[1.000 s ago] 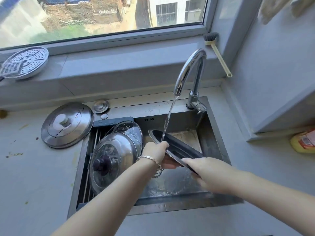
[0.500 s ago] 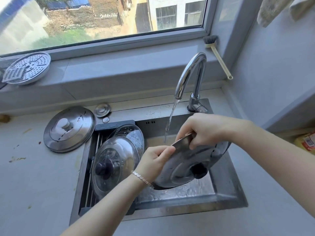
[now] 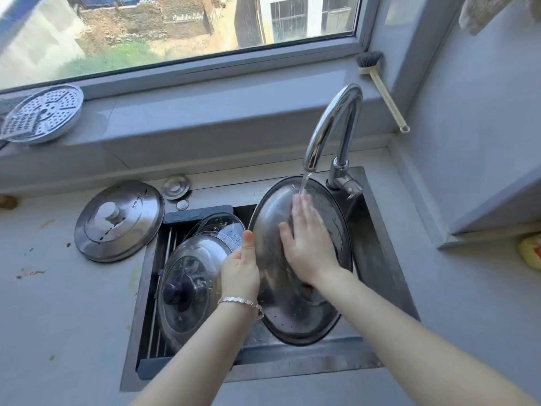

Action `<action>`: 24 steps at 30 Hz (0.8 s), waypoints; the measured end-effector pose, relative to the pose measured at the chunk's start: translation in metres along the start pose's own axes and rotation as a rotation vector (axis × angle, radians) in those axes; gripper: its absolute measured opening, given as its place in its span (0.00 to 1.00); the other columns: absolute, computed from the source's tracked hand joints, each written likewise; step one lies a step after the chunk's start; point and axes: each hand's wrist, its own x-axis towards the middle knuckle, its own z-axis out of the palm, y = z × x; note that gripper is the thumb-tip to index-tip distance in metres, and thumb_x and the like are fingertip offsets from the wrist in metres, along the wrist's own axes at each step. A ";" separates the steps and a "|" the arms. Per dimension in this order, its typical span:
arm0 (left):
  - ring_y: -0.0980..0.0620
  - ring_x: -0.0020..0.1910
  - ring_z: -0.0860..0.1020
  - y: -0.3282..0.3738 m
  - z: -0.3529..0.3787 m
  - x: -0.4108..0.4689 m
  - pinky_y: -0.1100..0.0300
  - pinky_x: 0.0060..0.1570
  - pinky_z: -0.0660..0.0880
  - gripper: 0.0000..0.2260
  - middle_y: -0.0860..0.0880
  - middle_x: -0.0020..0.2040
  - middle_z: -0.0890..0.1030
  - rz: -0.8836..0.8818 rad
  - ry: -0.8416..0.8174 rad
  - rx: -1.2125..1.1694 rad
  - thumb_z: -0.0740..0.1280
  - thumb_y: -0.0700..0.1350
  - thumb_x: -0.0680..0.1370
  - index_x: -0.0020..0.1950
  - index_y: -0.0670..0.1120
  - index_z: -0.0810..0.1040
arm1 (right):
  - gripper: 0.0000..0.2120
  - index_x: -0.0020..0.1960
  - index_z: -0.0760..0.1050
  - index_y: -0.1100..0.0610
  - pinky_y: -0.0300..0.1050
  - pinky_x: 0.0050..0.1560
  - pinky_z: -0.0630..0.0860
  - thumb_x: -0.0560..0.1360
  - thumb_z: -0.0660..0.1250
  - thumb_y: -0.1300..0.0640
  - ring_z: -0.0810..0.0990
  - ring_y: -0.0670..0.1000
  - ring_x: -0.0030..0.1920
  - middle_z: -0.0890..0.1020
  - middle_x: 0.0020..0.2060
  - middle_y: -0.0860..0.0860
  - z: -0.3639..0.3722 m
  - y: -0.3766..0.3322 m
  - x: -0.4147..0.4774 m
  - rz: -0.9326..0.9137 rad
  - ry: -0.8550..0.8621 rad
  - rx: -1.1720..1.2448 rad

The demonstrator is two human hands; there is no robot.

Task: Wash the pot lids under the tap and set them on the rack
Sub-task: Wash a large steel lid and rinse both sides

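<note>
A large steel pot lid [image 3: 292,312] stands tilted on edge in the sink, its hollow inner side facing me. My left hand [image 3: 241,268] grips its left rim, thumb on the edge. My right hand [image 3: 307,244] lies flat and open against the inner surface, fingertips under the water stream from the running tap [image 3: 330,127]. Glass lids [image 3: 187,285] with a dark knob lean on the rack [image 3: 164,288] in the left half of the sink. Another steel lid [image 3: 117,219] lies on the counter left of the sink.
The sink wall [image 3: 377,253] is on the right. A small round cap [image 3: 176,186] lies behind the sink. A perforated steamer plate [image 3: 44,112] rests on the windowsill, a brush [image 3: 380,89] leans in the corner, and a yellow packet [image 3: 531,250] sits at right.
The steel lid has been turned so its inner side faces me and raised up under the stream. My right hand has left the rim and now lies flat inside the lid.
</note>
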 end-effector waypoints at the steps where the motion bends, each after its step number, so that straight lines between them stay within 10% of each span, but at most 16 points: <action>1: 0.52 0.28 0.62 0.002 0.000 0.002 0.66 0.23 0.60 0.21 0.46 0.29 0.64 -0.015 0.015 -0.017 0.56 0.58 0.77 0.34 0.43 0.65 | 0.39 0.76 0.44 0.63 0.41 0.74 0.36 0.75 0.36 0.37 0.36 0.46 0.74 0.43 0.75 0.56 0.007 -0.005 -0.009 -0.105 -0.012 -0.003; 6: 0.53 0.25 0.67 0.011 -0.002 0.009 0.69 0.19 0.63 0.22 0.48 0.25 0.68 -0.077 0.089 -0.150 0.57 0.58 0.78 0.33 0.42 0.67 | 0.40 0.74 0.39 0.61 0.41 0.72 0.31 0.75 0.35 0.33 0.32 0.44 0.73 0.39 0.74 0.52 0.017 -0.017 -0.022 -0.242 -0.077 -0.063; 11: 0.59 0.19 0.59 0.015 0.003 -0.005 0.67 0.18 0.56 0.23 0.56 0.18 0.60 0.013 0.112 -0.109 0.58 0.56 0.78 0.28 0.47 0.57 | 0.32 0.76 0.39 0.59 0.48 0.73 0.36 0.80 0.44 0.43 0.38 0.54 0.76 0.41 0.76 0.58 -0.014 -0.035 0.050 0.420 -0.024 0.174; 17: 0.56 0.24 0.69 0.018 -0.002 0.003 0.68 0.23 0.66 0.22 0.52 0.22 0.71 -0.068 0.135 -0.174 0.58 0.56 0.78 0.28 0.44 0.67 | 0.36 0.76 0.39 0.58 0.47 0.71 0.32 0.75 0.38 0.37 0.35 0.50 0.75 0.39 0.76 0.53 0.006 -0.055 0.007 -0.043 -0.103 -0.034; 21: 0.51 0.25 0.59 0.013 -0.005 -0.005 0.59 0.27 0.55 0.22 0.49 0.26 0.60 -0.037 0.119 -0.082 0.57 0.58 0.77 0.28 0.48 0.57 | 0.32 0.76 0.39 0.59 0.49 0.74 0.36 0.80 0.44 0.42 0.37 0.53 0.76 0.40 0.76 0.57 -0.013 -0.038 0.049 0.405 -0.113 0.128; 24: 0.50 0.28 0.63 0.012 -0.004 -0.003 0.58 0.28 0.60 0.22 0.48 0.26 0.64 -0.056 0.106 -0.095 0.57 0.58 0.77 0.28 0.46 0.62 | 0.30 0.76 0.39 0.60 0.50 0.73 0.35 0.81 0.45 0.47 0.36 0.53 0.76 0.40 0.76 0.55 -0.006 -0.051 0.038 0.225 -0.127 0.004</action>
